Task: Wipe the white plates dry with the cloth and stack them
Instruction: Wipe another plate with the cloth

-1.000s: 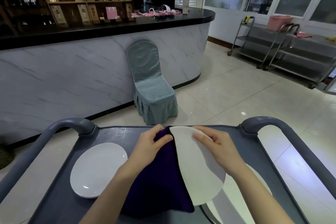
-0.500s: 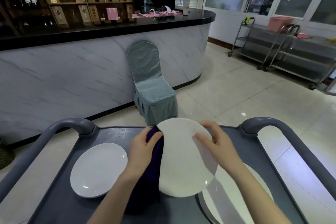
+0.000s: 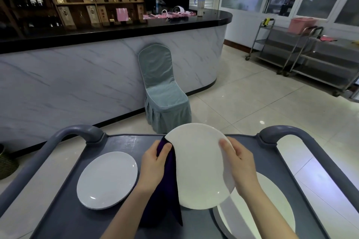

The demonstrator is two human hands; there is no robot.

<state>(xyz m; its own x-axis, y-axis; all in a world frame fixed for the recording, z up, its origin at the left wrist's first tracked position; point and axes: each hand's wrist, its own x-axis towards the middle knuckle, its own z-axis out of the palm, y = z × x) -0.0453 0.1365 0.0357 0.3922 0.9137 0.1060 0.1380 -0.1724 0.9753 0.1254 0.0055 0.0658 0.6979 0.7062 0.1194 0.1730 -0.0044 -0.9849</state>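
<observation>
A covered chair (image 3: 165, 91) stands against a marble-fronted counter (image 3: 97, 75), steel trolleys (image 3: 303, 54) beyond.

- A dark grey cart (image 3: 120, 141) with a flat tray top is stood on a pale tiled floor (image 3: 252, 103).
- Rounded grey bars are fitted at its far corners: a left handle (image 3: 77, 132) and a right handle (image 3: 281, 132).
- A white left plate (image 3: 106, 179) is laid flat on the tray's left half.
- A white right plate (image 3: 272, 209) is set at the near right corner, with a grey rim shown under its edge.
- A purple cloth (image 3: 171, 190) is hung down towards the tray between them; whether it touches cannot be told.
</observation>
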